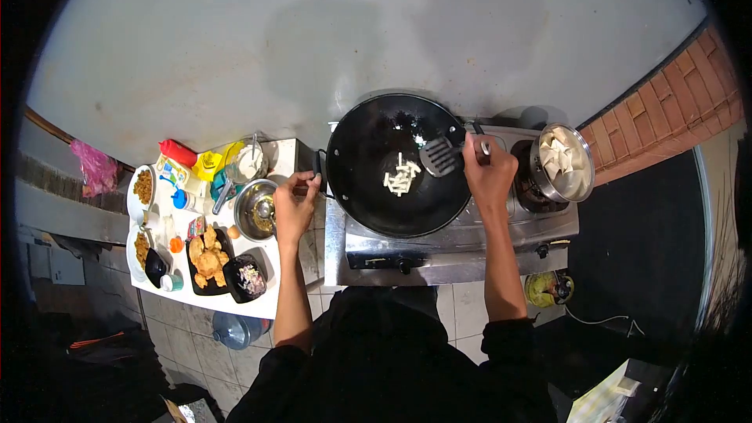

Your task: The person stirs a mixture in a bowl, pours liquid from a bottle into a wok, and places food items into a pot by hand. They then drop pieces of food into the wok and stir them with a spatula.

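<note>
A large black wok (376, 204) sits on the steel stove (470, 254). Small pale strips of food (402, 175) lie in a pile at its middle. My right hand (489, 168) is closed round the handle of a slotted spatula (440, 158), whose head is inside the wok, just right of the strips. At the wok's left side, my left hand (296, 200) has its fingers closed on the wok's black side handle (317, 166). Part of that handle is hidden by the fingers.
Right of the wok, a metal pan (583, 188) holds white wedge-shaped pieces. The white side table (270, 305) at left bears a steel bowl (249, 223), a black tray of fried food (207, 260), a black bowl of chopped food (249, 278) and plates. A gas cylinder (540, 290) stands below.
</note>
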Motion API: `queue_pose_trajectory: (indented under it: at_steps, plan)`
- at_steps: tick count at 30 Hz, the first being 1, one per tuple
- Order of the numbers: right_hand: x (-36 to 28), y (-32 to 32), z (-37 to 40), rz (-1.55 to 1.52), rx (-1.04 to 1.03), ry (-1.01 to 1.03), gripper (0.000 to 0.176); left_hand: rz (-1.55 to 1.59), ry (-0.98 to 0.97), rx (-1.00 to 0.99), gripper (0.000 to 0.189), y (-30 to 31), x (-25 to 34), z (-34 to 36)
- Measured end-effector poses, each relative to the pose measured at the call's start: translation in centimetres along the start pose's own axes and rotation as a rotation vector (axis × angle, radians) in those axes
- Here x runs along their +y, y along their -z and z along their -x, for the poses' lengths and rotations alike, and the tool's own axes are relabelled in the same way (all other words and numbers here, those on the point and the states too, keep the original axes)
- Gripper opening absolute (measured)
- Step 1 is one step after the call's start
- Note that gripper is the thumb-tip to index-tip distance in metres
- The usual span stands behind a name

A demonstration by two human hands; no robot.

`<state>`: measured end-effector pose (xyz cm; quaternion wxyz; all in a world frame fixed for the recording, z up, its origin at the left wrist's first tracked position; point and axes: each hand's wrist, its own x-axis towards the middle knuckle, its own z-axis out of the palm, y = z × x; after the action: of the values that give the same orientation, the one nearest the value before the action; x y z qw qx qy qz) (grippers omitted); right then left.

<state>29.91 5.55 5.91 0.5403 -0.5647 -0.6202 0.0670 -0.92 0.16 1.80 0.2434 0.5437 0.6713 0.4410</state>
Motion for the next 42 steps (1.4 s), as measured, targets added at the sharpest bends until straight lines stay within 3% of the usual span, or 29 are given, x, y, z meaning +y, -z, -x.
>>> queue_pose_trajectory:
  at_steps: [2,6,9,13,16,20,24,26,28,29,34,37,42]
  plan:
    - [0.1,-1.0,-1.0,0.324,-0.020,0.154,0.024,0.018,0.008,-0.003,0.023,0.0,-0.2,0.1]
    - [0.0,-3.5,-1.9,0.427,-0.099,-0.012,0.027,-0.022,-0.020,-0.001,0.023,0.1,0.0,0.0]
    - [0.9,-5.3,-1.8,0.252,-0.127,0.042,0.025,-0.013,-0.010,-0.002,0.022,0.0,0.1,0.2]
    - [0.5,-4.8,-2.1,0.327,-0.037,-0.005,0.027,-0.033,-0.010,-0.014,0.021,0.2,0.6,0.1]
    - [0.0,-5.3,-1.5,0.165,-0.158,0.017,0.029,0.004,-0.046,-0.010,0.021,0.0,-0.3,-0.1]
    - [-1.3,-3.8,-1.7,0.209,-0.107,-0.027,0.030,-0.009,-0.057,-0.006,0.021,0.1,-0.6,0.0]
    - [-1.9,-3.9,-1.0,0.182,-0.201,0.142,0.028,-0.003,-0.025,-0.028,0.021,0.2,-0.2,0.0]
    - [-3.0,-2.5,-1.3,0.197,-0.143,0.165,0.029,0.005,-0.030,-0.017,0.021,0.1,-0.2,-0.2]
    - [-4.1,-1.5,-1.4,0.209,-0.135,0.018,0.028,0.012,-0.030,-0.025,0.020,0.3,-0.1,0.0]
    - [-4.4,-2.0,-1.0,0.093,-0.118,0.020,0.029,0.008,-0.028,-0.026,0.020,0.3,0.0,0.1]
    - [-2.8,-4.1,0.1,0.133,-0.224,0.166,0.028,0.036,-0.023,-0.021,0.020,0.1,-0.2,-0.1]
    - [-3.6,-2.9,-1.6,0.182,-0.152,0.004,0.030,0.011,-0.031,-0.012,0.020,0.2,-0.3,-0.1]
    - [-2.4,-5.9,-0.1,0.038,-0.233,0.014,0.029,-0.019,-0.017,-0.047,0.023,0.5,0.0,-0.4]
